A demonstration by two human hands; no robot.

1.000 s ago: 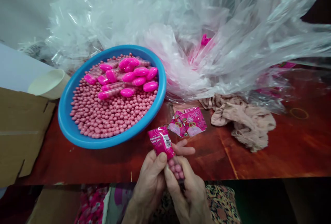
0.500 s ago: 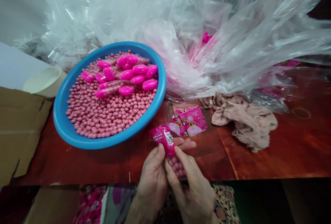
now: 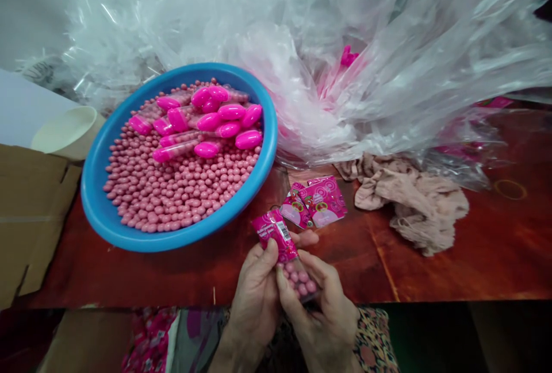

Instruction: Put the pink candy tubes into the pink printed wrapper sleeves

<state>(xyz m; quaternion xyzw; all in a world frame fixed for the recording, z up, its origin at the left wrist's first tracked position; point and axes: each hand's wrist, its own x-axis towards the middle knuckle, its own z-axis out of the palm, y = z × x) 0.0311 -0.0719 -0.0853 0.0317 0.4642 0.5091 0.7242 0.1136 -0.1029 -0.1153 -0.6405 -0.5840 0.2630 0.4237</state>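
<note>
Between my hands is a small clear pack of pink balls (image 3: 299, 279) with a printed pink wrapper (image 3: 275, 235) around its upper end. My left hand (image 3: 257, 292) grips the wrapper, thumb on top. My right hand (image 3: 317, 304) holds the lower, clear part between thumb and fingers. Just beyond lie flat pink printed wrappers (image 3: 324, 200) on the red table (image 3: 172, 275). To the left, a blue basin (image 3: 88, 200) holds many pink balls (image 3: 185, 189), with several clear tubes with bright pink ends (image 3: 208, 122) lying on them.
Crumpled clear plastic (image 3: 302, 11) covers the back. A beige cloth (image 3: 414, 206) lies at the right. At the left are a cream bowl (image 3: 69, 131) and a cardboard box (image 3: 34, 206). Below the table edge is a heap of pink packs (image 3: 149, 341).
The wrapper and pack have tilted a little, and more of the pink balls show below the wrapper. My right hand's fingers have shifted around the clear part. The view has moved slightly.
</note>
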